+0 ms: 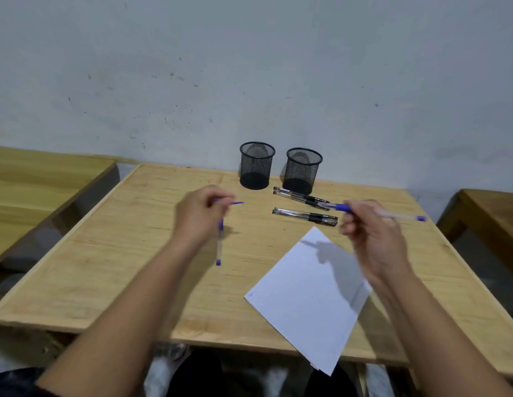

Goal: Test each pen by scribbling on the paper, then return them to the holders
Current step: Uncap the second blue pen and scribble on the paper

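your right hand point(372, 239) pinches a clear blue-gripped pen point(392, 214) above the white paper sheet point(304, 305); your left hand point(199, 216) pinches its blue cap point(235, 203) and a second blue pen point(219, 245) left of the sheet. that hanging pen could slip loose. the sheet overhangs the wooden table point(135, 239) and may slide while scribbling. motion blur hides your fingertips.

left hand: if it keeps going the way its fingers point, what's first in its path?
Probably the left mesh holder. The left hand, holding a purple cap, points up-right toward the table's far edge. Depth is unclear; it might pass in front and meet the black pens instead.
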`<action>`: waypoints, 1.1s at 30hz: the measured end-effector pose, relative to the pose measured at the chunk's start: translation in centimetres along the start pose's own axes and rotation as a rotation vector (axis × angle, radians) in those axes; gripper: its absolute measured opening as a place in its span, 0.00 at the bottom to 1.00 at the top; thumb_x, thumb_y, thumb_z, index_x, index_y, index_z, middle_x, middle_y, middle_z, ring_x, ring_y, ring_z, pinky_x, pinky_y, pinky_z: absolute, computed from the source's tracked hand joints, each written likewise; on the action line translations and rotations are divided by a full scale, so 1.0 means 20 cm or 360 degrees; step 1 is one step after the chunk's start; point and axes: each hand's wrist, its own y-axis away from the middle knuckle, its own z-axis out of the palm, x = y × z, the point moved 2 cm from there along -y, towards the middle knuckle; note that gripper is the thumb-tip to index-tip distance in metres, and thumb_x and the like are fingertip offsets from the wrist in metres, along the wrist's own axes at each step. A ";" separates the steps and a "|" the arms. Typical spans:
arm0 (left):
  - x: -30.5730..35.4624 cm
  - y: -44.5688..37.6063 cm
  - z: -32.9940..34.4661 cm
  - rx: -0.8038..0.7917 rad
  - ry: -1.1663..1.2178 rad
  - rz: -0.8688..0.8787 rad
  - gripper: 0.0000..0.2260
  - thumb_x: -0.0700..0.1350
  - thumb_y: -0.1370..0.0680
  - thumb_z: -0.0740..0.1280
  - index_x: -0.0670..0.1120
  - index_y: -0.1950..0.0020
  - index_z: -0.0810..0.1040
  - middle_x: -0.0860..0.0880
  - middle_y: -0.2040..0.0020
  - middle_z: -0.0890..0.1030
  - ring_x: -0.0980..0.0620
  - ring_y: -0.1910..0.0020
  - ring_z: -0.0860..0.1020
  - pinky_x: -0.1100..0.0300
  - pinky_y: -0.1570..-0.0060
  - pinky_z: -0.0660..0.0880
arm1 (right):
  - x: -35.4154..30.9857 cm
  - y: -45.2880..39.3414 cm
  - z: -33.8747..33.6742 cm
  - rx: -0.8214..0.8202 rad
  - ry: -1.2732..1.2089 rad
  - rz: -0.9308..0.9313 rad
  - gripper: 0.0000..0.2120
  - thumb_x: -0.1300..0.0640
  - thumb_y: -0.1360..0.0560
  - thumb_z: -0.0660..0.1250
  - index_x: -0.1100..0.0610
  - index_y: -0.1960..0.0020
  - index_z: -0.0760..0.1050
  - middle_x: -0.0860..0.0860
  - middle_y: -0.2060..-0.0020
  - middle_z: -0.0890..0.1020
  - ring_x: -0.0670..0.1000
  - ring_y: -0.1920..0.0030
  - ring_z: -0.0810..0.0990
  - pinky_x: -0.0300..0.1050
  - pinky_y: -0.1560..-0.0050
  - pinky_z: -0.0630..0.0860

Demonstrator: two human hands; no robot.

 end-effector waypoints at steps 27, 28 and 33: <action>-0.29 0.44 0.10 -0.0417 -0.0596 0.0386 0.04 0.46 0.29 0.71 0.53 0.56 0.82 0.60 0.57 0.81 0.62 0.55 0.74 0.81 0.53 0.62 | 0.35 0.24 0.09 -0.0463 0.0949 0.0299 0.06 0.63 0.26 0.66 0.55 0.59 0.79 0.43 0.76 0.75 0.42 0.75 0.69 0.32 0.73 0.66; -0.30 0.45 0.10 -0.0433 -0.0593 0.0395 0.03 0.46 0.29 0.71 0.53 0.56 0.82 0.59 0.58 0.82 0.62 0.55 0.74 0.80 0.53 0.62 | 0.36 0.24 0.11 -0.0497 0.0962 0.0310 0.06 0.63 0.26 0.65 0.58 0.59 0.79 0.44 0.77 0.75 0.42 0.76 0.70 0.32 0.75 0.66; -0.34 0.47 0.11 -0.0430 -0.0552 0.0421 0.06 0.49 0.31 0.68 0.52 0.56 0.83 0.57 0.58 0.83 0.61 0.54 0.74 0.77 0.52 0.63 | 0.43 0.26 0.15 -0.0606 0.1017 0.0313 0.07 0.63 0.25 0.62 0.64 0.61 0.73 0.56 0.76 0.74 0.48 0.76 0.70 0.36 0.72 0.67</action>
